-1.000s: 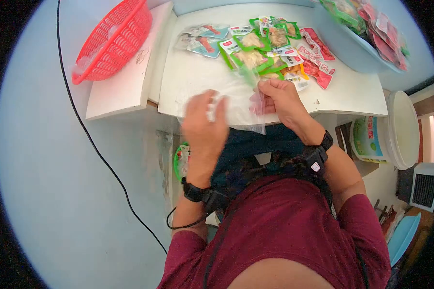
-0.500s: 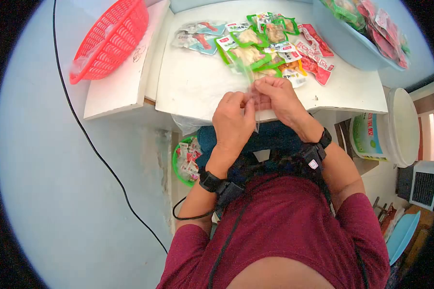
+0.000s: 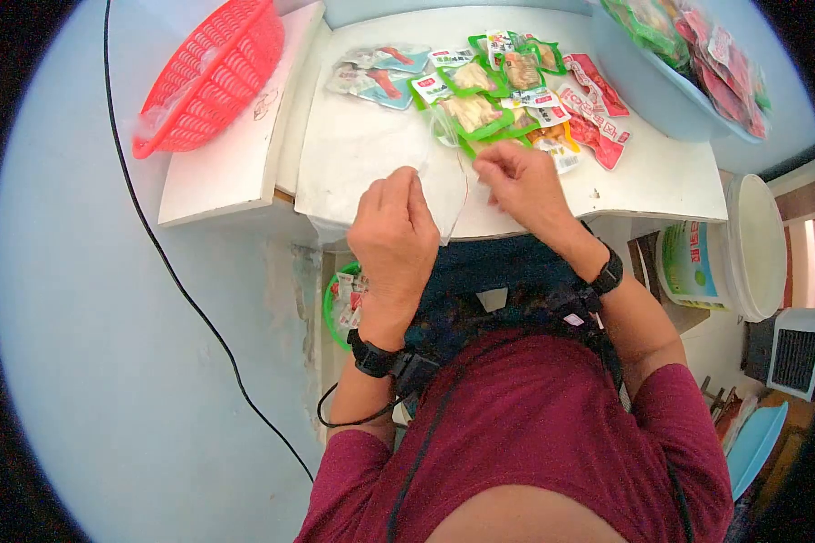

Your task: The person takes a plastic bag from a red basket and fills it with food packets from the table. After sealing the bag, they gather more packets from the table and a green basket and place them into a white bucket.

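My left hand is closed, thumb against the fingers, on a clear plastic bag that spreads over the front of the white table. Just right of the bag's edge, my right hand has its fingers curled together; whether they hold anything is hidden. Beyond both hands lies a group of sealed food packets: green-edged packets with pale contents, red packets, and blue-grey packets to the left.
A red plastic basket stands at the left on a white board. At the back right, a light blue tub holds more packets. Below the table are a green basket and a white bucket.
My hands have moved apart, the left one leftward and nearer me. The plastic bag, bunched between both hands before, now lies more spread out beside my left hand.
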Demonstrator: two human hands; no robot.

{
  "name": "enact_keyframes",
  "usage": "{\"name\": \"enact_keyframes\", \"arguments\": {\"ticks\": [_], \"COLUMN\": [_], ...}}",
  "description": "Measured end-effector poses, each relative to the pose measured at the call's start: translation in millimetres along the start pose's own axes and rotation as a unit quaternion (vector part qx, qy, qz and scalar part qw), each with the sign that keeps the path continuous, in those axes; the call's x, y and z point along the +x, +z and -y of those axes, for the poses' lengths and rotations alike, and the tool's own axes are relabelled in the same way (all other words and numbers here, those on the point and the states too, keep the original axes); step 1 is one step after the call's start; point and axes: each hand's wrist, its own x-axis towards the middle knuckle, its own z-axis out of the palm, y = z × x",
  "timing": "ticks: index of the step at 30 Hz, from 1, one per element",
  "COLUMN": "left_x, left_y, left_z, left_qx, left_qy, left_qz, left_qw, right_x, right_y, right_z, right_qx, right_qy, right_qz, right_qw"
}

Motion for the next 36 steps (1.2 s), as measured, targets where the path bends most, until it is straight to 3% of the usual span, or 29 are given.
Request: {"name": "enact_keyframes", "arguments": {"ticks": [4,8,20,29,32,36], "left_x": [-8,-12,-9,-3,-2,2], "left_y": [5,10,7,18,21,20], "left_z": [4,8,10,18,16,7], "left_qx": [-0.002,-0.003,-0.004,-0.005,-0.004,-0.008], "left_qy": [0.014,-0.011,-0.019,-0.020,-0.021,-0.014], "left_qz": [0.004,0.008,0.029,0.028,0.032,0.037], "left_qw": [1.000,1.000,0.999,0.999,0.999,0.999], "right_x": [17,36,55,11,-10,-12], "right_y": [-16,-13,-2,-49,-60,-92], "right_z": [-3,-8,-26,-2,1,-6], "right_qx": [-0.218,-0.325,-0.426,-0.308,-0.037,0.212], "right_qy": [-0.192,-0.302,-0.313,-0.342,-0.120,0.019], "right_qz": [-0.107,-0.097,-0.091,-0.198,-0.206,-0.168], "right_qw": [0.951,0.891,0.844,0.866,0.970,0.962]}}
